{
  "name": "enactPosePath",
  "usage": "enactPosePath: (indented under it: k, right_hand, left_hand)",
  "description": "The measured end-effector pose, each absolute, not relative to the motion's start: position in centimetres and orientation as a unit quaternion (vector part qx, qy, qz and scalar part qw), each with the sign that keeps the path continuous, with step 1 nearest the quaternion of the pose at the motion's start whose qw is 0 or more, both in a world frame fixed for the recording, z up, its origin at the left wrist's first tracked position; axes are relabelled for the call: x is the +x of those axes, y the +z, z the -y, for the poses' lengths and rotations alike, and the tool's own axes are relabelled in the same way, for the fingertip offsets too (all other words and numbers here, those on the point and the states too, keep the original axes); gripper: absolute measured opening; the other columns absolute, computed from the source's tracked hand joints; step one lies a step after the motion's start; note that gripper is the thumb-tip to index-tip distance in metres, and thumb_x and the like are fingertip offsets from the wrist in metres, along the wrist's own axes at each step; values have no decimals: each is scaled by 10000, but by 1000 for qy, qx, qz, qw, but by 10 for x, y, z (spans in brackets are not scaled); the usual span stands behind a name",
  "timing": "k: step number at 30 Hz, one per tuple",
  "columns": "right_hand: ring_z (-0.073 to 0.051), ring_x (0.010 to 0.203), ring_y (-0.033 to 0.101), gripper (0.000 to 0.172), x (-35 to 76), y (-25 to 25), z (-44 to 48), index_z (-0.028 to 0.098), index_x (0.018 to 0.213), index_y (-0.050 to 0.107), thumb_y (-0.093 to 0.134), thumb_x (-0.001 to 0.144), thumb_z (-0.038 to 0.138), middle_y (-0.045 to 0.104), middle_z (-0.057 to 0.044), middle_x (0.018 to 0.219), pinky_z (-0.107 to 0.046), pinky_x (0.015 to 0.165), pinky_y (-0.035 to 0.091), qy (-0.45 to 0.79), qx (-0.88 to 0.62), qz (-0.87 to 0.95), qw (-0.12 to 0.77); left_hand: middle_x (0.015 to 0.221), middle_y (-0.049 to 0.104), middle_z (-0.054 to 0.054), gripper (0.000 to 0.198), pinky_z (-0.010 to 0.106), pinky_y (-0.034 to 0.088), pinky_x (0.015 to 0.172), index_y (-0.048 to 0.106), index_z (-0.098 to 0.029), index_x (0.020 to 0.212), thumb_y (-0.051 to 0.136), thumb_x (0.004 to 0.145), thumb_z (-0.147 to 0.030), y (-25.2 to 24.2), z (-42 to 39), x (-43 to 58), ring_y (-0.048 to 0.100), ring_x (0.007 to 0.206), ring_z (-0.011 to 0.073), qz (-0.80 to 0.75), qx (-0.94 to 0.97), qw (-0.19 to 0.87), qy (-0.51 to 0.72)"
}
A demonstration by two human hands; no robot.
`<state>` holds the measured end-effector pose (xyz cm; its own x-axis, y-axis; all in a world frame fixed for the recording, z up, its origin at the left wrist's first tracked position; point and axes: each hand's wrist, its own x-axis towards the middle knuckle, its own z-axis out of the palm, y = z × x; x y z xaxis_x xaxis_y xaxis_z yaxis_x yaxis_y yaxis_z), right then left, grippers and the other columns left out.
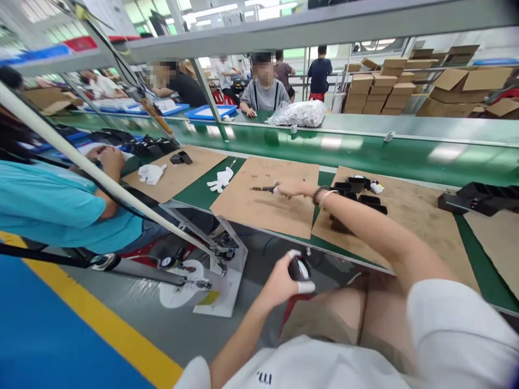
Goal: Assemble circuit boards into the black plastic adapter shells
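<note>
My left hand (284, 278), with white covers on some fingertips, is wrapped round a black part (298, 268) with a white round piece in it, held over my lap below the table edge. Over the brown sheet (243, 202), my right hand (292, 188) grips a dark, thin tool (263, 189) that points left; a bracelet is on that wrist. Several black boxes (370, 201) stand on the sheet to the right, partly behind my right forearm. A white glove (221, 179) lies left of the middle sheet.
A person in a blue shirt (52, 200) sits at the left behind a slanted white pole (101, 181). Black parts (482, 199) line the right side. Beyond the green conveyor (357, 146) sits another person, near a plastic bag (300, 112). A metal beam (259, 40) crosses overhead.
</note>
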<state>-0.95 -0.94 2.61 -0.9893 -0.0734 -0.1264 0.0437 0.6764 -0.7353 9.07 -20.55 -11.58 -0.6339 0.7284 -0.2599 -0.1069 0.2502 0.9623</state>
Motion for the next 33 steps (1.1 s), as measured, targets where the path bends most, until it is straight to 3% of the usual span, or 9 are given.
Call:
enactPosePath:
  k: [1, 3, 6, 9, 13, 17, 21, 27, 33]
  right_hand:
    - [-197, 835, 678, 151, 6, 27, 2, 117, 1071, 656, 597, 946, 177, 704, -75, 995, -360, 752, 603, -403, -5, -909, 107]
    - [-181, 830, 657, 214, 53, 30, -12, 151, 1026, 617, 547, 838, 77, 689, -46, 969, -321, 761, 572, -418, -11, -901, 115]
    - [-228, 942, 656, 414, 151, 32, -26, 207, 1136, 582, 545, 736, 109, 686, -46, 1088, -353, 825, 545, -359, -58, -932, -12]
    - [-296, 1008, 640, 504, 242, 21, -22, 228, 1272, 539, 536, 775, 139, 680, -90, 1151, -415, 854, 517, -169, -23, -974, -151]
    - [-321, 966, 612, 554, 302, 0, -5, 208, 1301, 506, 518, 754, 124, 668, -118, 1100, -426, 788, 506, -63, 29, -975, -210]
    - [-314, 965, 609, 584, 324, -4, 0, 193, 1310, 502, 509, 735, 95, 655, -118, 1075, -421, 790, 517, -43, 77, -967, -241]
    - [-316, 939, 619, 591, 340, 3, 3, 166, 1285, 516, 505, 702, 68, 667, -134, 1060, -420, 757, 526, -13, 97, -967, -234]
    - [-299, 897, 628, 563, 352, 6, 9, 139, 1237, 544, 490, 682, 63, 676, -131, 1013, -400, 719, 554, -16, 109, -968, -226]
    - [-289, 905, 646, 521, 358, -1, 8, 150, 1274, 534, 485, 758, 100, 684, -125, 1030, -396, 731, 579, -39, 134, -960, -243]
  left_hand:
    - [782, 654, -41, 539, 286, 495, 741, 644, -175, 1026, 895, 552, -223, -104, 205, 84, 582, 740, 149, -718, 227, 321, 575]
    - [771, 656, -46, 555, 298, 511, 782, 633, -178, 1076, 875, 579, -236, -83, 200, 74, 604, 750, 156, -740, 221, 244, 587]
    - [793, 675, -35, 577, 301, 524, 793, 625, -189, 1137, 853, 610, -245, -65, 188, 74, 640, 781, 171, -751, 232, 170, 595]
    - [796, 681, -33, 603, 277, 531, 755, 618, -198, 1162, 838, 600, -207, -57, 173, 91, 652, 768, 164, -731, 251, 132, 620]
    - [772, 675, -43, 566, 237, 523, 674, 614, -204, 1153, 786, 618, -146, -52, 151, 122, 633, 687, 133, -684, 308, 132, 648]
    - [961, 739, 6, 607, 292, 576, 813, 621, -215, 1188, 823, 617, -166, -48, 137, 143, 705, 852, 176, -688, 354, 95, 626]
    - [989, 744, 31, 618, 356, 595, 874, 631, -202, 1194, 818, 606, -163, -45, 130, 153, 723, 913, 220, -704, 373, 72, 600]
    - [1006, 744, 49, 583, 373, 602, 879, 635, -190, 1183, 793, 622, -167, -41, 126, 161, 728, 917, 228, -695, 396, 54, 598]
    - [988, 757, 38, 550, 363, 617, 863, 640, -195, 1147, 814, 625, -200, -37, 122, 166, 741, 902, 225, -690, 402, 41, 600]
